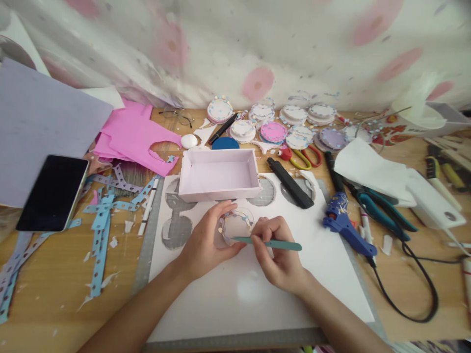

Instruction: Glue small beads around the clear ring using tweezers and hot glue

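My left hand (206,240) curls around the left side of a small round piece (236,226) with a beaded rim of white, blue and gold bits, holding it between thumb and fingers. In my right hand (275,252) is a thin green tool (281,244), pinched near its middle, its tip pointing left at the lower edge of the round piece. Both hands are over a white sheet (228,314) with round cut-outs, which lies on a grey cutting mat (145,264). Just beyond them stands a pale pink open box (220,175).
Decorated discs (273,132) line the back, near scissors (307,158). A black cutter (290,184) lies right of the box. Further right are a blue glue gun (346,225) and pliers (382,211). On the left are a phone (53,193), blue strips (99,245) and pink sheets (128,135).
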Motion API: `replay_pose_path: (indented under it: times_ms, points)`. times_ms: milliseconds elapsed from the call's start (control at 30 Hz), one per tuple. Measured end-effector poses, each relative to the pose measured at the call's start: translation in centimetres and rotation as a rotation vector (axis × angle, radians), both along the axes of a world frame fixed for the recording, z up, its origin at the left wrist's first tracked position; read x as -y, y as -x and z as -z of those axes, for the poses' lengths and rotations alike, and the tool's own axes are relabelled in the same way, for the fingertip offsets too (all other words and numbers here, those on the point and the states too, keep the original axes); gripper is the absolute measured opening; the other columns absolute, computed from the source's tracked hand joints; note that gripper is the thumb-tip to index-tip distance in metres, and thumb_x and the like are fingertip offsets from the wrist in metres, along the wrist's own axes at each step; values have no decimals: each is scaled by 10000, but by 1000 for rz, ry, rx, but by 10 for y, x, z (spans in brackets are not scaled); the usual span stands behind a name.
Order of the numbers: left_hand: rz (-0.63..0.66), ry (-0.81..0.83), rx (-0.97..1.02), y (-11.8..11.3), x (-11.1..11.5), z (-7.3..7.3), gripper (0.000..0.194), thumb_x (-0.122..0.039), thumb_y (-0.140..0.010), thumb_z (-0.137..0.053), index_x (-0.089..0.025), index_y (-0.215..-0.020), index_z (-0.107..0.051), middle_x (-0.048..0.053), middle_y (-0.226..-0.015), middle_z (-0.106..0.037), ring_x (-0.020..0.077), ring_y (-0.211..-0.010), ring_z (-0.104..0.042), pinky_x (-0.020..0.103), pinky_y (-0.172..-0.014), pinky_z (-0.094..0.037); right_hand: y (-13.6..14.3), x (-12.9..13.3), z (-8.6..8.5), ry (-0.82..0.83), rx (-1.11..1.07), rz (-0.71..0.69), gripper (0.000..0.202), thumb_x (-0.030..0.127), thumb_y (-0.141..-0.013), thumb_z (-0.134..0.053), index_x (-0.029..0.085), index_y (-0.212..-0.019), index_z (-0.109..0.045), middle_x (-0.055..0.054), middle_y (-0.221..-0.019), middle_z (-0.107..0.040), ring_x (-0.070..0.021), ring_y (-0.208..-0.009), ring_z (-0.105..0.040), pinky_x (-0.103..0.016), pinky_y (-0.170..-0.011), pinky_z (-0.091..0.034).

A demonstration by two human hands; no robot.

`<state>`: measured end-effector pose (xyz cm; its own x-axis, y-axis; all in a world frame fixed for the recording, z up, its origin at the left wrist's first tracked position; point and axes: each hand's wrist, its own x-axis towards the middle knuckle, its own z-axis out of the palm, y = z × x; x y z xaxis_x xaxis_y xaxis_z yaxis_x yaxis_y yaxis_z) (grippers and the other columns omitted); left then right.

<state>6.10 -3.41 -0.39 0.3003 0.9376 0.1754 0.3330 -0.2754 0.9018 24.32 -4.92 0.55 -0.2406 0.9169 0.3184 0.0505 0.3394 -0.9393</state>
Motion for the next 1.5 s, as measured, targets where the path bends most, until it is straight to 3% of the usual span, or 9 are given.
replay_pose_path:
  times_ms: [633, 900, 1267, 1400, 1500]
  points:
    - [0, 6, 4, 1, 1, 1, 734, -264, -744, -784, -267, -1355, -377, 155, -1370, -555, 312, -1281, -536, 486, -1050, -469, 2, 0, -3, -54, 78, -31, 201, 78, -903, -437, 253, -881, -340, 8, -761, -465, -145, -631, -428, -303, -583, -395]
    - [12, 29, 15, 2, 1, 3, 771, -165, -711, -786, -300, -1356, -386, 131, -1409, -522, 317, -1314, -503, 492, -1073, -448, 1, 0, -1, -110, 160, -50, 236, 55, -863, -480, 258, -889, -362, -7, -770, -492, -175, -704, -454, -343, -661, -416]
    - [10, 0, -1, 1, 0, 2, 759, -212, -732, -785, -294, -1358, -363, 140, -1390, -532, 307, -1295, -518, 482, -1061, -453, 1, -2, -3, -123, 147, -28, 248, 39, -849, -482, 255, -873, -362, -3, -743, -489, -169, -679, -430, -319, -618, -377]
    - [11, -37, 2, 0, 0, 1, 776, -254, -723, -796, -291, -1362, -359, 128, -1361, -544, 299, -1248, -548, 464, -1030, -475, -3, -1, -6, -175, 42, 17, 205, 68, -877, -463, 251, -863, -372, 11, -682, -488, -167, -638, -396, -329, -606, -351]
    - [14, -55, -31, 2, 1, -3, 839, -259, -680, -823, -283, -1373, -350, 114, -1308, -569, 285, -1172, -581, 446, -994, -489, -9, -5, -10, -99, -228, 143, 155, 140, -913, -481, 250, -853, -389, 36, -631, -429, -155, -599, -379, -307, -575, -315]
